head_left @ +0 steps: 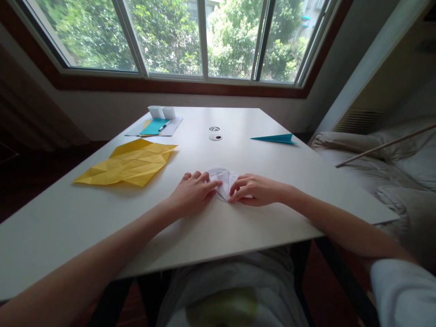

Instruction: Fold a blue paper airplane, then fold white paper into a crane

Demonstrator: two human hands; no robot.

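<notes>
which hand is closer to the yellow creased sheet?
Left. The left hand lies just right of the yellow creased sheet, apart from it, on the white folded paper. The right hand sits farther right, beyond that paper.

Folded paper (223, 178): lying at the centre of the frame on the table (238, 227), between the left hand (192, 193) and right hand (254, 190), both touching it.
Creased sheet (127, 162): lying left of centre, apart from the hands.
Paper plane (275, 138): sitting right of centre, behind the hands.
Pen and papers (155, 127): sitting upper left of centre, behind the creased sheet.
</notes>
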